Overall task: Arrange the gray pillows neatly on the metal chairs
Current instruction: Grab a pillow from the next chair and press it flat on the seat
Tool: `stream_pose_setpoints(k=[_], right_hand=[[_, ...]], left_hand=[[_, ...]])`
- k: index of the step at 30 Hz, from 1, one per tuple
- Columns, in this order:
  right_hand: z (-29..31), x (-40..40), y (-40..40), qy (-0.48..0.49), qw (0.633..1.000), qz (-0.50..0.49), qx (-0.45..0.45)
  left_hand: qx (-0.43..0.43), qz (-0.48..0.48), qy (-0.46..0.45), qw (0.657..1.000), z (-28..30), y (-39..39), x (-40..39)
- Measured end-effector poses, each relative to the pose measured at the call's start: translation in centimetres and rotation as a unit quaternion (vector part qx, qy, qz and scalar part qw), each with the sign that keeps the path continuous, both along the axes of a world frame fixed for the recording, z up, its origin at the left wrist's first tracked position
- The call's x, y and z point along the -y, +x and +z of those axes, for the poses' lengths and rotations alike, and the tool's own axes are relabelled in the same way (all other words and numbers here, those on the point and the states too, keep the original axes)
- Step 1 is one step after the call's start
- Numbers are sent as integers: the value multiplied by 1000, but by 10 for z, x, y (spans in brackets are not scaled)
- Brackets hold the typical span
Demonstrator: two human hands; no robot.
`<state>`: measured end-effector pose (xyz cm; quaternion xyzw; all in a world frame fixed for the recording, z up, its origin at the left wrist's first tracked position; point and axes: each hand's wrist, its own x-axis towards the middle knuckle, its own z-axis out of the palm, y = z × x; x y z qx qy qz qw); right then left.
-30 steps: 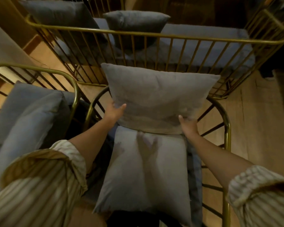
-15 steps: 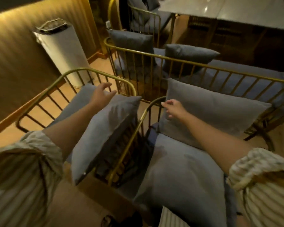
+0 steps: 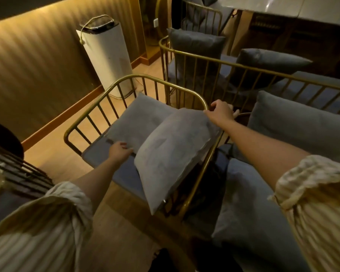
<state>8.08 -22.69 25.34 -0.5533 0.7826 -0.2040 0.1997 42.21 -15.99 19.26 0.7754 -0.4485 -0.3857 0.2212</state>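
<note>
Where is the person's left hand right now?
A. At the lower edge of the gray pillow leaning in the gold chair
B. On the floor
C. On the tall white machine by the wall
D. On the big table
A: the left hand touches the lower left edge of the gray pillow leaning in the gold metal chair, while the right hand is at its top corner.

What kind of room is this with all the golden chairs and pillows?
Probably a cafe or lounge seating area, though I can't be sure. Several matching gold metal chairs with gray pillows sit close together, a table stands at the back, and a tall white appliance, maybe an air purifier, stands by the wall.
</note>
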Motion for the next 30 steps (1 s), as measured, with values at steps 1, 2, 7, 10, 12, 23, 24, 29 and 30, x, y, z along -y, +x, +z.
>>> stream_pose_setpoints(k=[1, 2, 7, 10, 12, 23, 24, 29, 30], right_hand=[[-4, 4, 3, 8, 1000, 12, -15], [-5, 6, 6, 17, 999, 22, -34], [-19, 30, 14, 82, 985, 85, -129], [-24, 47, 16, 153, 974, 103, -133], [-25, 57, 15, 196, 966, 104, -130], [-28, 71, -7, 322, 945, 59, 32], [-30, 64, -9, 313, 947, 52, 56], [-45, 4, -15, 228, 950, -26, 210], [-49, -10, -14, 208, 949, -40, 234]], left_hand=[[-9, -11, 17, 1000, -10, 0, -2], [-17, -12, 40, 999, -22, -1, -4], [-153, 67, 181, 969, -80, -15, -18], [-252, 161, 259, 918, -100, -31, -26], [-324, 202, 262, 886, -109, -40, -24], [-410, 250, 200, 854, -101, -26, -9], [-407, 232, 180, 865, -107, -18, -6], [-327, 235, 143, 904, -103, 21, -1], [-292, 224, 126, 921, -80, 19, -3]])
